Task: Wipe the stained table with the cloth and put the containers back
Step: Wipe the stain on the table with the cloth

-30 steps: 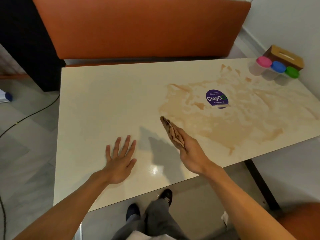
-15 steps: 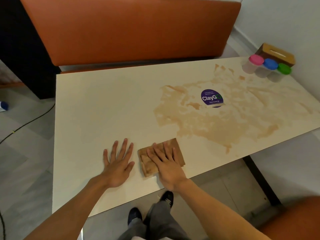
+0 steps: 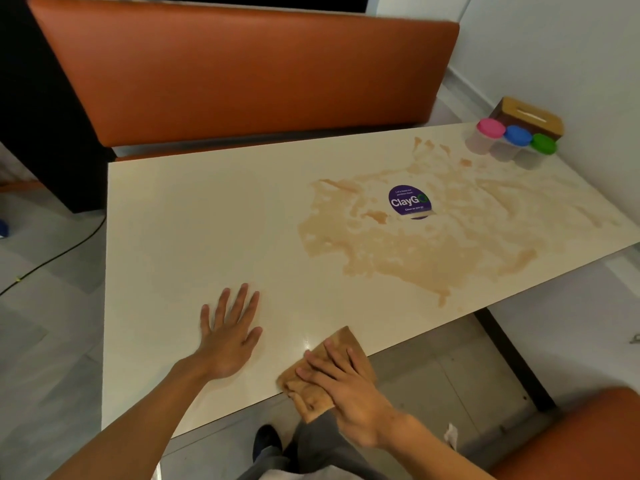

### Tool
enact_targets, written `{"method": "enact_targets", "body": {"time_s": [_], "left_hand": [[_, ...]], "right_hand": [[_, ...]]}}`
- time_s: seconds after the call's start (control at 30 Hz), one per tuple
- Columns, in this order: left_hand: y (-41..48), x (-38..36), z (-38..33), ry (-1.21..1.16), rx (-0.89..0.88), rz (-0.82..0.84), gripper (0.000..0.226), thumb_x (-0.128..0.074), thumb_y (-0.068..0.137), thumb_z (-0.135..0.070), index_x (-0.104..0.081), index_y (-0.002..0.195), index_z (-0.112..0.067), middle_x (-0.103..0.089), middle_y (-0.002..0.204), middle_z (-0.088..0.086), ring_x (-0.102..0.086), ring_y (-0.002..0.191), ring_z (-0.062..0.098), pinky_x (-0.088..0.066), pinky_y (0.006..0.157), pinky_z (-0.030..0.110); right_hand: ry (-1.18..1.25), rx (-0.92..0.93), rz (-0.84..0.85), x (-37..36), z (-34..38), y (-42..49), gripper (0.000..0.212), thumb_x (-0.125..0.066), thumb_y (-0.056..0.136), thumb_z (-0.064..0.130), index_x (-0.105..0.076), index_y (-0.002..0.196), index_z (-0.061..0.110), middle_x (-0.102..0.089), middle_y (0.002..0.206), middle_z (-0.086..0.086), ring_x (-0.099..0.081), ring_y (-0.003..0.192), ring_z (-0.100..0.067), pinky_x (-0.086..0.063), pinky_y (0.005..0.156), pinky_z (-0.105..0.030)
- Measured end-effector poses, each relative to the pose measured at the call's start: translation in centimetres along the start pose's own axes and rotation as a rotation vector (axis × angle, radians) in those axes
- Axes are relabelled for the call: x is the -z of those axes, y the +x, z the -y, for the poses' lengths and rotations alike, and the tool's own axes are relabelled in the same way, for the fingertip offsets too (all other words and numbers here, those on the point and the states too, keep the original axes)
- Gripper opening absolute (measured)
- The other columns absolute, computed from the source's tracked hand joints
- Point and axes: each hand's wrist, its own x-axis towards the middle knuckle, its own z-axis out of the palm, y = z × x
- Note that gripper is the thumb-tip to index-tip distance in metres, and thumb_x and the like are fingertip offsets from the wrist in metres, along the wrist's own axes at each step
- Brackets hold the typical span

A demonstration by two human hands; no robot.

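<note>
Booth table point(image 3: 194, 220), cream top. Right hand point(image 3: 349, 393) flat, fingers straight, pressing cloth point(image 3: 341, 342) at near edge, clasping nothing; cloth corner overhangs rim. Left hand point(image 3: 228, 344) splayed flat, just left. Stain point(image 3: 433, 251) well beyond fingertips. Containers point(image 3: 516, 136) farther, right. Risk: pull toward body drags cloth off edge.

My left hand point(image 3: 230, 337) lies flat on the table point(image 3: 190, 220), palm down, fingers straight and spread. My right hand point(image 3: 346, 386) presses flat at the table's near edge, fingers straight; both forearms reach across that edge.
</note>
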Motion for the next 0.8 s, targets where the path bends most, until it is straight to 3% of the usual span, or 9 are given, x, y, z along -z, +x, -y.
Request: {"method": "enact_targets", "body": {"time_s": [0.07, 0.17, 0.27, 0.37, 0.43, 0.5, 0.63, 0.7, 0.8], "left_hand": [[-0.2, -0.3, 0.2, 0.005, -0.002, -0.01, 0.07, 0.004, 0.084, -0.063, 0.029, 0.143, -0.036, 0.042, 0.148, -0.013, 0.043, 0.134, 0.015, 0.026, 0.109, 0.045], [-0.2, -0.5, 0.5, -0.013, 0.007, -0.042, 0.078, 0.013, 0.073, -0.066, 0.029, 0.143, -0.036, 0.042, 0.148, -0.013, 0.042, 0.135, 0.014, 0.025, 0.11, 0.045], [-0.3, -0.5, -0.1, -0.032, 0.029, -0.083, 0.081, 0.011, 0.072, -0.065, 0.024, 0.145, -0.031, 0.036, 0.152, -0.011, 0.037, 0.138, 0.015, 0.022, 0.111, 0.046], [-0.4, -0.2, -1.5, -0.06, 0.088, -0.141, 0.073, -0.004, 0.083, -0.054, 0.004, 0.152, -0.032, 0.017, 0.16, -0.008, 0.021, 0.146, 0.02, 0.01, 0.116, 0.048], [0.1, 0.5, -2.5, -0.126, 0.11, -0.203, 0.068, -0.018, 0.086, -0.045, -0.016, 0.152, -0.03, -0.006, 0.162, -0.005, 0.003, 0.149, 0.024, -0.002, 0.117, 0.047], [1.0, 1.5, -3.5, -0.184, 0.104, -0.26, 0.064, -0.027, 0.086, -0.039, -0.032, 0.148, -0.028, -0.025, 0.157, -0.005, -0.018, 0.144, 0.023, -0.013, 0.115, 0.045], [5.2, 3.8, -5.1, -0.276, 0.082, -0.341, 0.056, -0.035, 0.084, -0.034, -0.047, 0.138, -0.026, -0.045, 0.142, -0.006, -0.043, 0.128, 0.02, -0.027, 0.106, 0.038], [6.6, 5.1, -5.3, -0.288, 0.043, -0.393, 0.05, -0.041, 0.086, -0.03, -0.051, 0.134, -0.026, -0.05, 0.137, -0.007, -0.05, 0.122, 0.021, -0.032, 0.103, 0.036], [11.2, 7.3, -5.7, -0.324, 0.091, -0.444, 0.041, -0.051, 0.09, -0.021, -0.054, 0.132, -0.024, -0.053, 0.135, -0.005, -0.052, 0.12, 0.022, -0.037, 0.105, 0.039]], "right_hand": [[0.039, -0.01, 0.016, 0.4, -0.1, -0.6, 0.072, -0.048, 0.089, 0.015, -0.019, 0.146, 0.048, -0.009, 0.158, 0.022, 0.017, 0.145, -0.005, 0.017, 0.116, -0.034], [0.149, -0.011, -0.067, 1.7, 0.1, 0.0, 0.057, -0.042, 0.091, 0.023, -0.031, 0.143, 0.043, -0.022, 0.156, 0.018, -0.01, 0.147, -0.005, -0.01, 0.121, -0.035], [0.506, -0.093, -0.156, 5.2, 0.8, 0.7, 0.048, -0.037, 0.093, 0.013, -0.045, 0.135, 0.033, -0.038, 0.146, 0.013, -0.034, 0.134, 0.002, -0.027, 0.115, -0.024], [0.62, -0.129, -0.298, 8.4, 0.1, 1.5, 0.032, -0.042, 0.095, 0.014, -0.051, 0.123, 0.026, -0.057, 0.121, 0.011, -0.053, 0.106, 0.003, -0.044, 0.091, -0.019], [0.732, -0.178, -0.348, 10.2, -0.7, 2.6, 0.026, -0.043, 0.098, 0.025, -0.053, 0.122, 0.026, -0.061, 0.12, 0.007, -0.057, 0.11, -0.008, -0.05, 0.093, -0.034], [0.795, -0.205, -0.388, 11.8, -1.6, 4.0, 0.028, -0.043, 0.1, 0.036, -0.053, 0.125, 0.028, -0.06, 0.127, 0.002, -0.055, 0.121, -0.022, -0.046, 0.101, -0.046], [0.823, -0.124, -0.446, 16.4, -3.7, 6.8, 0.03, -0.039, 0.103, 0.028, -0.051, 0.131, 0.029, -0.057, 0.133, 0.017, -0.047, 0.128, -0.003, -0.038, 0.11, -0.027], [0.867, -0.096, -0.461, 17.8, -4.6, 7.9, 0.029, -0.04, 0.103, 0.022, -0.052, 0.128, 0.032, -0.057, 0.132, 0.022, -0.046, 0.127, 0.005, -0.035, 0.111, -0.025], [0.882, -0.068, -0.433, 20.6, -8.2, 10.7, 0.03, -0.041, 0.103, 0.031, -0.049, 0.13, 0.041, -0.055, 0.133, 0.024, -0.045, 0.128, 0.005, -0.034, 0.11, -0.024]]}}
